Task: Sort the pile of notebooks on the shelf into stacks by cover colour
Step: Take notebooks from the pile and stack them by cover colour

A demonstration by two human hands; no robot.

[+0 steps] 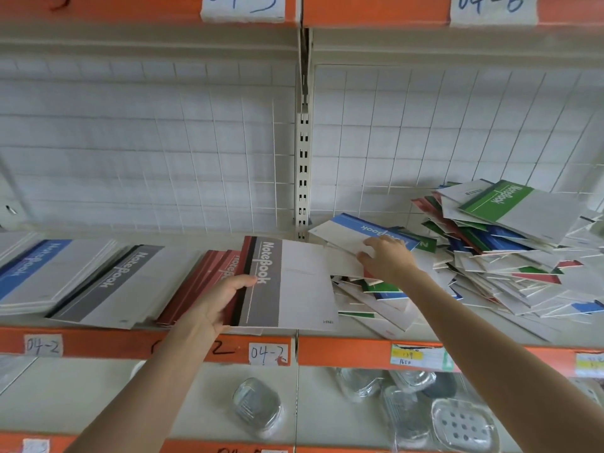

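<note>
My left hand (217, 304) grips a grey-banded notebook (287, 286) by its spine edge, holding it just above the red stack (196, 282). To the left lie a grey stack (108, 286) and a blue stack (42, 273). My right hand (387, 256) reaches into the left end of the mixed pile (490, 263) and pinches a blue-banded notebook (353, 232) by its lower edge. A green-banded notebook (519, 207) lies on top of the pile at the right.
The notebooks lie on a shelf with an orange front rail (343, 351) bearing paper labels. A white wire grid (163, 152) backs the shelf, and a slotted upright post (303, 165) divides it. Wrapped plastic soap dishes (457, 420) lie on the shelf below.
</note>
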